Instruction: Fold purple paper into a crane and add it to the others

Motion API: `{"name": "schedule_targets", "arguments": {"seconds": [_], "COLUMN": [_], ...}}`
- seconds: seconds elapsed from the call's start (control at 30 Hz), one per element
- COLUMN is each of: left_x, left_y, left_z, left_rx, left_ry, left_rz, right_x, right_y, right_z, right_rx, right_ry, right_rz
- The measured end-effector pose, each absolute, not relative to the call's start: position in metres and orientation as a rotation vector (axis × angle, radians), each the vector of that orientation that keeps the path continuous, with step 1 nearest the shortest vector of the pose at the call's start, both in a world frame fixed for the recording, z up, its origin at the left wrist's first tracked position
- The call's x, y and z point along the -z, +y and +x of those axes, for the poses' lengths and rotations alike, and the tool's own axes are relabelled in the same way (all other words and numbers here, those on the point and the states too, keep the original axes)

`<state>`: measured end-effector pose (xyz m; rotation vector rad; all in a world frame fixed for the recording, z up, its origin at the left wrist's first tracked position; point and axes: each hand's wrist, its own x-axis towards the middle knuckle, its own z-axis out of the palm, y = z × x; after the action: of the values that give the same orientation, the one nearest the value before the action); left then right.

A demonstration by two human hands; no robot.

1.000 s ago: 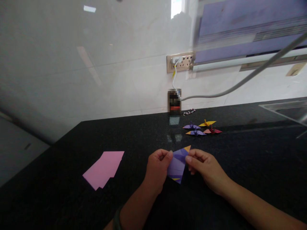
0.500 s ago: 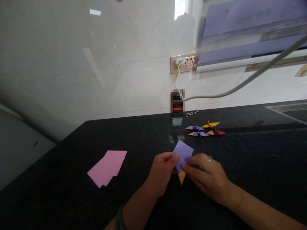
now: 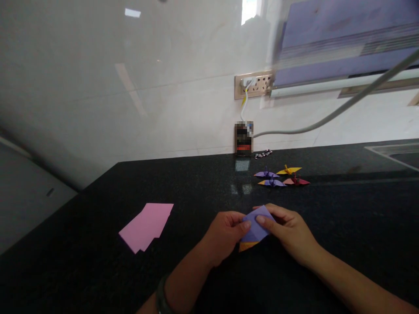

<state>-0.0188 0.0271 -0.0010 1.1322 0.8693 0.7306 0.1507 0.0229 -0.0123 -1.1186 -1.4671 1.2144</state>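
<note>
A folded piece of purple paper point(image 3: 253, 226) with an orange-yellow underside sits between both my hands, low over the black countertop point(image 3: 98, 270). My left hand point(image 3: 225, 235) pinches its left side with thumb and fingers closed. My right hand point(image 3: 288, 233) grips the right side, its fingertips pressed on the top of the paper. Part of the paper is hidden behind my fingers.
A small stack of pink paper sheets point(image 3: 147, 226) lies to the left. Several finished paper cranes point(image 3: 278, 176) in purple, yellow and red stand further back. A dark small device point(image 3: 244, 138) leans on the wall under a socket strip point(image 3: 253, 85), with a grey cable point(image 3: 327, 115) running right.
The paper was turned over and lowered: its orange tip pointed up a second ago, then down, and now lies flatter near the counter. Both hands stayed on it and shifted slightly right.
</note>
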Motion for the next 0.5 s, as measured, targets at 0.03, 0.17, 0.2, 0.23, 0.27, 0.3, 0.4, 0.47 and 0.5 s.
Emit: {"name": "schedule_targets", "arguments": {"seconds": [0.03, 0.17, 0.2, 0.23, 0.27, 0.3, 0.4, 0.47, 0.5], "left_x": [0.001, 0.001, 0.001, 0.001, 0.001, 0.001, 0.001, 0.002, 0.002], "left_y": [0.027, 0.029, 0.030, 0.030, 0.030, 0.031, 0.031, 0.031, 0.031], "left_z": [-0.019, -0.021, -0.022, -0.022, -0.022, -0.022, -0.022, -0.021, -0.021], "left_rx": [-0.735, -0.785, -0.791, -0.794, -0.796, -0.797, -0.805, -0.813, -0.816], "left_ry": [0.860, 0.840, 0.853, 0.871, 0.889, 0.905, 0.923, 0.919, 0.912], "left_rz": [1.126, 1.094, 1.096, 1.098, 1.101, 1.106, 1.121, 1.119, 1.112], "right_x": [0.011, 0.012, 0.013, 0.014, 0.015, 0.015, 0.016, 0.017, 0.017], "right_y": [0.022, 0.020, 0.021, 0.021, 0.021, 0.022, 0.022, 0.023, 0.024], "right_z": [0.150, 0.150, 0.151, 0.152, 0.153, 0.154, 0.157, 0.160, 0.161], "right_rx": [-1.168, -1.001, -0.956, -0.903, -0.845, -0.781, -0.558, -0.419, -0.364], "right_ry": [-1.496, -1.566, -1.591, -1.625, -1.670, -1.721, -1.887, -1.983, -2.022], "right_rz": [-1.128, -1.162, -1.160, -1.151, -1.137, -1.119, -1.042, -0.972, -0.934]}}
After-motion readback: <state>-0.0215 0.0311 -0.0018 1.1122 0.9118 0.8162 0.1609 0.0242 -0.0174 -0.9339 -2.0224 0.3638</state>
